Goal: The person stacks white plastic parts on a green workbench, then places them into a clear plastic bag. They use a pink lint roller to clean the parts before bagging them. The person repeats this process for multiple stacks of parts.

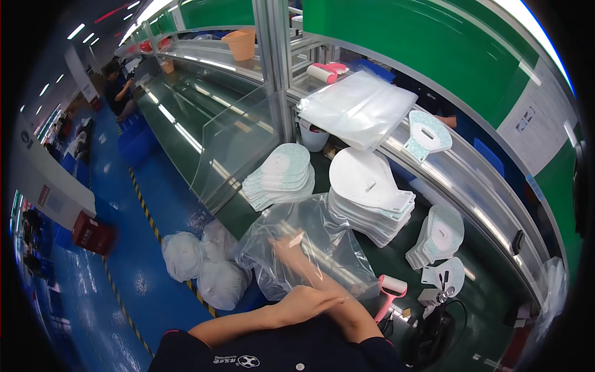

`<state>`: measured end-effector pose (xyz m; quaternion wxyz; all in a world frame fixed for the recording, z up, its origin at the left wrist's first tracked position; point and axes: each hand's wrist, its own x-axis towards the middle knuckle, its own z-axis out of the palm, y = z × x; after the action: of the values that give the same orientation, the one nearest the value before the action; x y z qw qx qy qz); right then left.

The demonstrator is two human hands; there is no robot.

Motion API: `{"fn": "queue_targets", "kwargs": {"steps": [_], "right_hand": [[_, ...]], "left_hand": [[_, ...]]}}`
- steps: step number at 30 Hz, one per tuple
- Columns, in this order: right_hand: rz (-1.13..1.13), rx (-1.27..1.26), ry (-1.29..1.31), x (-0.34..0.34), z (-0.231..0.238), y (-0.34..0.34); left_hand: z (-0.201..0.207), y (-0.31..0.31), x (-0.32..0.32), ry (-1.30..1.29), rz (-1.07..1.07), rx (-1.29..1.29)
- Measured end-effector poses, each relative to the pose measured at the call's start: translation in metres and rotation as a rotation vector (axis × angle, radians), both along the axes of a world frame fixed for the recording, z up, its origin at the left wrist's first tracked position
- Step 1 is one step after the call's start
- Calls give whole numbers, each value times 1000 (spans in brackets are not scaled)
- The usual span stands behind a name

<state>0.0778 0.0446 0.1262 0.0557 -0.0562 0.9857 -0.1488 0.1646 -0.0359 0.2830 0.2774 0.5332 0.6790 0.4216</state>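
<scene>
A large clear plastic bag spreads out in front of me over the near end of the green work surface. My right hand is inside it, seen through the film, with its fingers apart and no item visible in them. Across my right forearm lies my left hand, fingers closed together at the bag's near edge; the film under them is partly hidden. Just beyond the bag stand two stacks of flat white paddle-shaped parts, the left stack with a pale green pattern and the taller right stack plain on top.
Filled white bags sit low at the left. More patterned parts and a pink-handled lint roller lie to the right. Folded clear bags rest on the ledge behind. A clear upright panel borders the work surface. Another person is far left.
</scene>
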Motion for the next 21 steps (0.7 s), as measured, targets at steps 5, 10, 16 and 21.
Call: {"fn": "queue_targets", "kwargs": {"steps": [5,10,16,21], "right_hand": [[-158,1,-140,-6,-22,0],[8,-445,674,-58,120,-43],[-118,-167,636,-89,67,-15],[-484,81,42,-18,-82,30]], "left_hand": [[-35,-12,-18,-169,-70,-157],[-22,-10,-27,48,-245,236],[-18,-13,-46,-72,-390,60],[-30,-8,-59,-148,-346,-49]]}}
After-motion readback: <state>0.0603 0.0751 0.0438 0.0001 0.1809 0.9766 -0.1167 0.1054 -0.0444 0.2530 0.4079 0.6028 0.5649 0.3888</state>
